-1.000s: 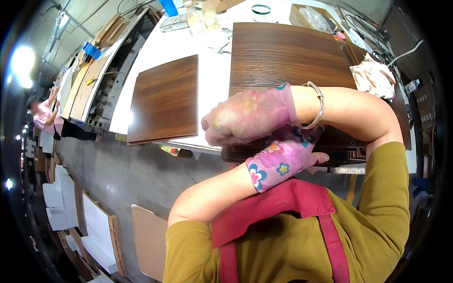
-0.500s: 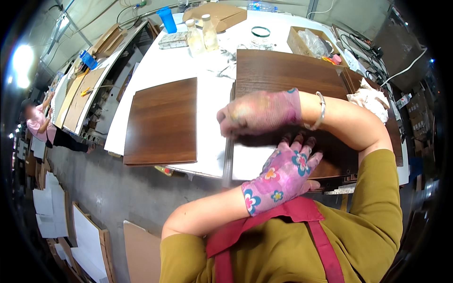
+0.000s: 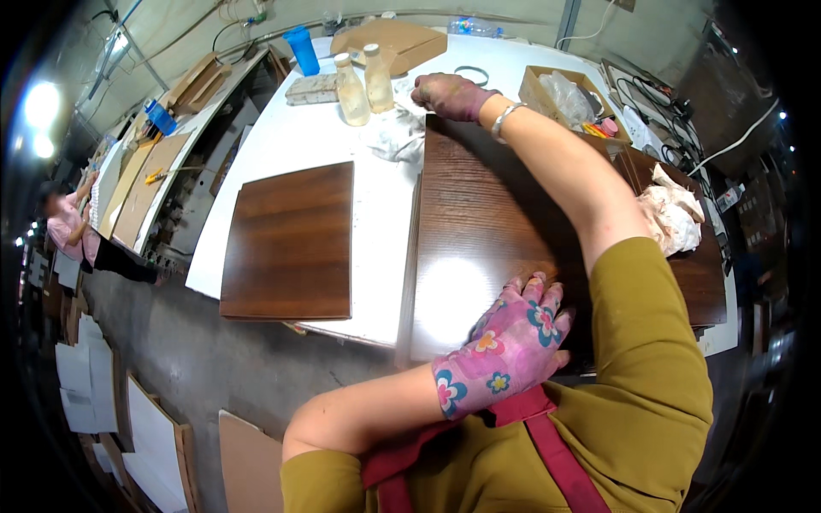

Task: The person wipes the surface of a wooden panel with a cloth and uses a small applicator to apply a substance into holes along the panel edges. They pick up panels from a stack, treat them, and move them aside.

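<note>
Head view: vs 0.5 s ago, right hand [image 3: 451, 94] has left its spot just above the left hand and now reaches w/ arm stretched out to the far end of the big dark wood panel [image 3: 496, 239], by the crumpled white rag [image 3: 395, 134]. Left hand [image 3: 509, 346] has stayed at the panel's near edge, flowered pink glove on, fingers [image 3: 539, 295] loosely spread & flat on the wood, pinching nothing. Right hand's fingers are curled down at the panel's far corner; can't tell if they grip anything.

Pkgs etc.: two pale, capped bottles [image 3: 363, 77] stand upright side by side at the far part of the white bench [image 3: 299, 137], just left of the right hand. Blue cup [image 3: 301, 50] farther left, near the bench's back edge. Flat brown cardboard box [image 3: 402, 41] behind the bottles. Open cardboard box [image 3: 564, 94] w/ clear plastic bag inside, right of the hand. Another crumpled pale cloth [image 3: 676, 214] at right on the dark wood.

Big panel lies flat on the bench, running from left hand to right hand, both touching it. Smaller brown panel [image 3: 291, 239] lies flat to its left, apart from it, overhanging the bench's near edge. Another person [image 3: 68, 227] far left, in pink.
</note>
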### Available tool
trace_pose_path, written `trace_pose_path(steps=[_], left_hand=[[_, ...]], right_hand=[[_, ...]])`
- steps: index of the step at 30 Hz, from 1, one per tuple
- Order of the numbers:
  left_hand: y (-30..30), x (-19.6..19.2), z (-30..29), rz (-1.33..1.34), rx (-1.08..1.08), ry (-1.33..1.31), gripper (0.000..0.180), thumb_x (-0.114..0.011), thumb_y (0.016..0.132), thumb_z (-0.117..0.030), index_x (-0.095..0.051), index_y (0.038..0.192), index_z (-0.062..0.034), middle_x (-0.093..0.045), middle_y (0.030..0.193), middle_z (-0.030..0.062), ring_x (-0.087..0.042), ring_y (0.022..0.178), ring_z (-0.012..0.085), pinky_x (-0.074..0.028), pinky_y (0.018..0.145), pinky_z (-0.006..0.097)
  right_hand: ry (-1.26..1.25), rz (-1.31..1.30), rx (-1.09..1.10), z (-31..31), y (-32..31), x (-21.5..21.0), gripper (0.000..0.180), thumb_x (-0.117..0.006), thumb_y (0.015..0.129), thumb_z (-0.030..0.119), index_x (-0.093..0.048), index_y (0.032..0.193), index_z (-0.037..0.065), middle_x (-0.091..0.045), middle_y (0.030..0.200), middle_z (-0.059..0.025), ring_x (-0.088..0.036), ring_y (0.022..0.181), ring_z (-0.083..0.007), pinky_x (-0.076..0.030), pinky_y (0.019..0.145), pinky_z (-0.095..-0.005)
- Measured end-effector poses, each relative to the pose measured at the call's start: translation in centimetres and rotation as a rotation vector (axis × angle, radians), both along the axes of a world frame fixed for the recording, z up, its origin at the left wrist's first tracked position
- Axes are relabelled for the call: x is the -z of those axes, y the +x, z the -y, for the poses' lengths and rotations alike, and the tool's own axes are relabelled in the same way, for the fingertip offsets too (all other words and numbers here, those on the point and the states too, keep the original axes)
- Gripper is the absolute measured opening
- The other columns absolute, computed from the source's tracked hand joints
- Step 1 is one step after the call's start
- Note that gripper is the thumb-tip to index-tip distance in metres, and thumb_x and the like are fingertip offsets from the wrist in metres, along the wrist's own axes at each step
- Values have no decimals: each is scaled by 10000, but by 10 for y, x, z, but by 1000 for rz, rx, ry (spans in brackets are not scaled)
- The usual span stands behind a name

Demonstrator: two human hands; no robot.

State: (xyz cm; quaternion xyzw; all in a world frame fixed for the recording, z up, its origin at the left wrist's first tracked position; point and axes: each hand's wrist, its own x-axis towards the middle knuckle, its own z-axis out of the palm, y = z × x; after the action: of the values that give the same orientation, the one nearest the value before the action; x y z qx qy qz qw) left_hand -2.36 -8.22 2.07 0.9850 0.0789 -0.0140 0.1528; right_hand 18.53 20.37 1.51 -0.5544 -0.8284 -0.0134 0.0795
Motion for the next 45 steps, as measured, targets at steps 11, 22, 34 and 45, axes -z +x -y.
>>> trace_pose_path(steps=[11, 22, 34, 45], left_hand=[[-53, -7, -67, 396, -324, -220, 584, -622, 935, -181, -444, 1479, -65, -516, 1448, 188, -506, 1334, 321, -408, 1109, 412], [-47, 29, -85, 416, -711, -807, 629, -589, 973, -294, -387, 1505, -26, -511, 1443, 148, -513, 1279, 233, -382, 1087, 346], [-73, 37, -153, 219, -699, -765, 527, -513, 1017, -275, -458, 1454, 15, -561, 1401, 122, -532, 1270, 215, -397, 1079, 334], [-51, 15, -135, -6, -681, -384, 409, -460, 1061, -369, -610, 1185, -9, -675, 1053, 55, -623, 929, 191, -503, 814, 308]], right_hand=[[42, -1039, 190, 281, 105, -71, 278, -711, 912, 146, -668, 1159, 26, -670, 1147, -55, -624, 1078, -143, -496, 981, -289], [431, -2200, 283, 527, 64, 58, 222, -642, 914, 74, -627, 1129, 16, -639, 1038, -72, -598, 896, -135, -485, 890, -266], [199, -2342, 149, 515, 21, 70, 186, -701, 889, 2, -654, 1069, 0, -667, 1106, -87, -651, 1087, -170, -502, 978, -295], [334, -2410, 148, 526, 39, 81, 298, -737, 847, 135, -636, 1093, 1, -654, 1106, -102, -619, 1014, -151, -478, 918, -278]])
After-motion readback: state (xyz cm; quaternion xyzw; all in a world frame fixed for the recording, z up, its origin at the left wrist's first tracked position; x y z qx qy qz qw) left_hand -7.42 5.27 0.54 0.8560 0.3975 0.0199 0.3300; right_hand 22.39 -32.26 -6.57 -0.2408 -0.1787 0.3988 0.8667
